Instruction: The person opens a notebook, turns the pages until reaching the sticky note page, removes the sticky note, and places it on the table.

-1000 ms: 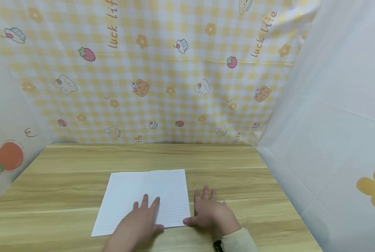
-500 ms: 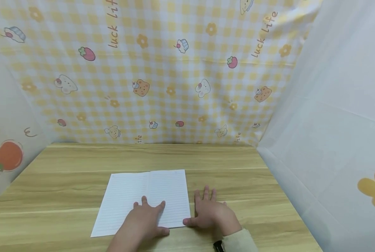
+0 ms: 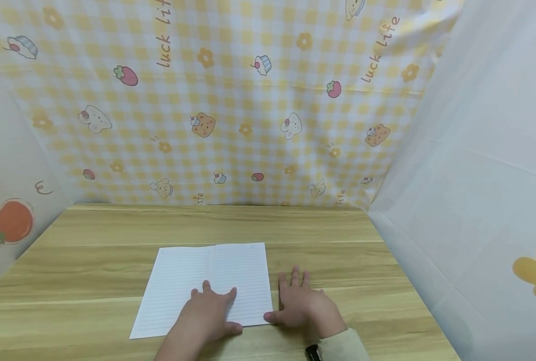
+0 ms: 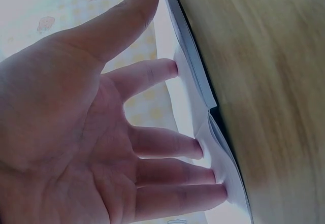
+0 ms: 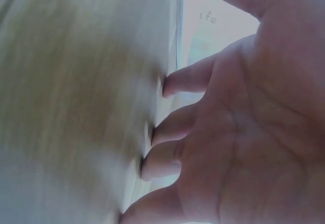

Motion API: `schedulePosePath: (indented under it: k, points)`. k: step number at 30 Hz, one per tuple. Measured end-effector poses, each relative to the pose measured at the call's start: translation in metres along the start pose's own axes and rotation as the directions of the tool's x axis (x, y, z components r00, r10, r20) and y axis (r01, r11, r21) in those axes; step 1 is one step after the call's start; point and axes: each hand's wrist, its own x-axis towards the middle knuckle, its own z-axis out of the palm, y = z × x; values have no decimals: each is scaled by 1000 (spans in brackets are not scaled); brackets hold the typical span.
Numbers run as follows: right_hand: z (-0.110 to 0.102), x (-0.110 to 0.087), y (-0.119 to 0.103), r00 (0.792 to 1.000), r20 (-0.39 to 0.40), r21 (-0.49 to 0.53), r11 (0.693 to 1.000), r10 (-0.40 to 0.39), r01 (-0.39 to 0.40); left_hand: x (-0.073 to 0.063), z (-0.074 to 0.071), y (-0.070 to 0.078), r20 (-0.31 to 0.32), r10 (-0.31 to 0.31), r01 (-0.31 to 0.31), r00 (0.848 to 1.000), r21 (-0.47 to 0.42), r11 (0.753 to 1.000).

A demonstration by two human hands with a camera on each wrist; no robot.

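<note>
An open notebook [image 3: 243, 271] with white lined pages lies flat on the wooden table, its centre fold running away from me. My left hand [image 3: 205, 313] is over the lower middle of it, fingers spread. In the left wrist view the fingertips [image 4: 195, 148] of that left hand touch the pages close to the fold, and the palm is raised. My right hand [image 3: 301, 303] rests just right of the notebook, its fingertips [image 5: 147, 168] on the wood in the right wrist view. The right thumb [image 3: 272, 317] is at the notebook's lower right corner.
The wooden table [image 3: 340, 230] meets a yellow checked cloth [image 3: 232, 100] at the back. White sheets [image 3: 475, 175] hang at both sides. A small black object [image 3: 312, 352] shows beside the right sleeve [image 3: 344, 346].
My left hand has shifted slightly to the right on the pages, its index finger spread further from the others. The right hand and the notebook stay in place.
</note>
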Motion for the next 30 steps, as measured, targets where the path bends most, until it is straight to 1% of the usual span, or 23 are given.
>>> schedulePosePath:
  k: [12, 18, 30]
  points:
    - [4, 0, -1, 1000, -12, -21, 1000, 17, -18, -1, 0, 3, -1, 14, -14, 1000, 38, 999]
    - [4, 2, -3, 999, -13, -18, 999, 32, -32, 0, 0, 3, -5, 0, 0, 1000, 33, 999]
    - [4, 2, -3, 999, 0, -14, 999, 40, -40, 1, -1, 1, 13, -10, 9, 1000, 13, 1000]
